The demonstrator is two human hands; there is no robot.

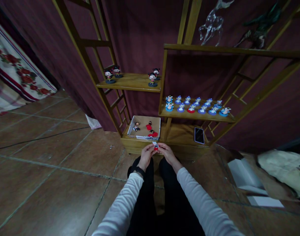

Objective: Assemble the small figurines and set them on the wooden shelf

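Note:
Between my two hands, just in front of the shelf's low edge, is a small figurine (155, 146) with white, dark and red parts. My left hand (146, 154) pinches it from the left, and my right hand (166, 151) has its fingers closed on it from the right. Right beyond the hands sits an open cardboard box (130, 135) on the bottom shelf. Inside it lie several small doll figures (136, 128) and red round bases (152, 134).
Several blue and purple figurines (181, 107) stand in two rows on the middle right shelf. Black-haired dolls (152, 79) stand on the left shelf (132, 82). A phone (199, 135) lies at the lower right. White box pieces (247, 175) and a pale bag (282, 167) are on the floor.

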